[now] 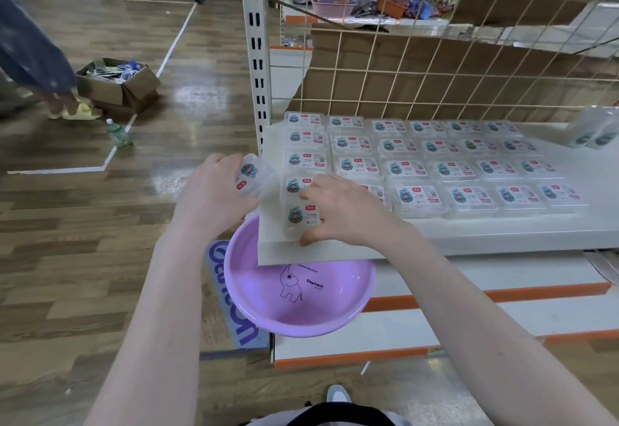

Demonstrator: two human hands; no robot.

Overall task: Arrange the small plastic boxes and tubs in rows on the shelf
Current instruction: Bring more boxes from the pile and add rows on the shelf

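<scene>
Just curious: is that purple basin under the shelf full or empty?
Empty as far as visible: the purple basin shows its bare bottom and elephant print; the shelf hides its far part.

Left hand (214,187) around a tub (253,179), right hand (338,211) on a shelf-edge box (303,219).

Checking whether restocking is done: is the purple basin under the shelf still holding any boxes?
No, the purple basin shows only its bare printed bottom, while the left hand holds one clear box above it.

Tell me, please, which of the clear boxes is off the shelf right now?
The box gripped in the left hand, tilted beside the shelf's left edge; all others lie flat in rows.
</scene>
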